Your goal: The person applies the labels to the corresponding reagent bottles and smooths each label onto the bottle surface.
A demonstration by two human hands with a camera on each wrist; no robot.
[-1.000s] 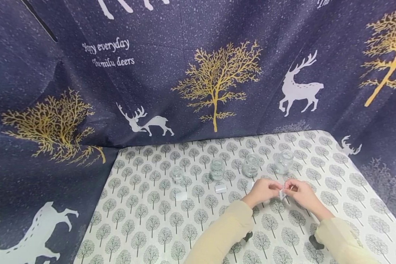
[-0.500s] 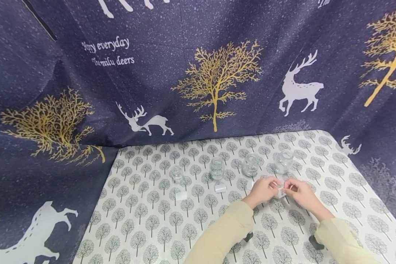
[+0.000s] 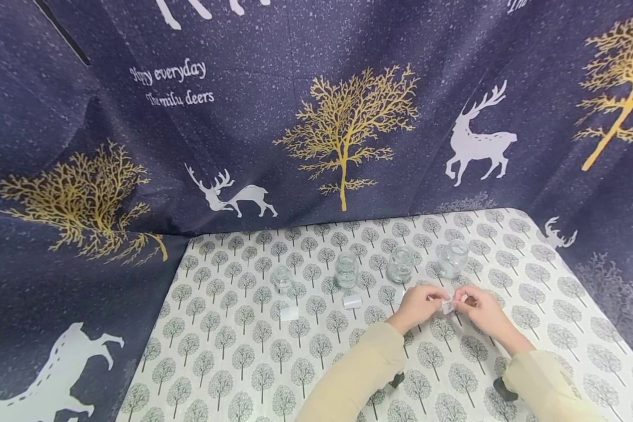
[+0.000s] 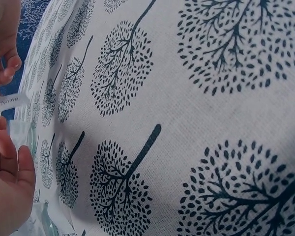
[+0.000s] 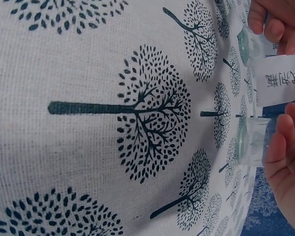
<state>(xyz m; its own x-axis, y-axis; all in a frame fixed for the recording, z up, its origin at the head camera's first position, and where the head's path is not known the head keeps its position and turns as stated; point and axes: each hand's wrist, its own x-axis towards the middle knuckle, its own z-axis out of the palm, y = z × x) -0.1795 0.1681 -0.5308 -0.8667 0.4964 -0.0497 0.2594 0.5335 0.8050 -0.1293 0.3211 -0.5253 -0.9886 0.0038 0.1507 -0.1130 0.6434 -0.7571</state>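
A small white paper label (image 3: 447,306) with dark handwritten characters is held up off the cloth between my hands. My left hand (image 3: 419,305) pinches its left side with thumb and fingers. From the other side my right hand (image 3: 482,310) pinches it as well. The writing on the label (image 5: 279,81) faces the right wrist camera. Just beyond the hands stands a clear glass jar (image 3: 453,259). Other lidless-looking glass jars, one large (image 3: 401,264), one narrower (image 3: 346,270) and one small (image 3: 283,279), stand in a row to its left.
In front of the jars lie a flat white label (image 3: 289,313) and a curled white label (image 3: 352,302). Another white piece (image 3: 400,296) is partly hidden behind my left hand. A tree-patterned cloth (image 3: 242,363) covers the table. A dark blue curtain (image 3: 274,140) hangs behind it.
The label has turned and tilted slightly between my fingers, and my left fingertips have shifted a little. Jars and loose labels stay where they were.
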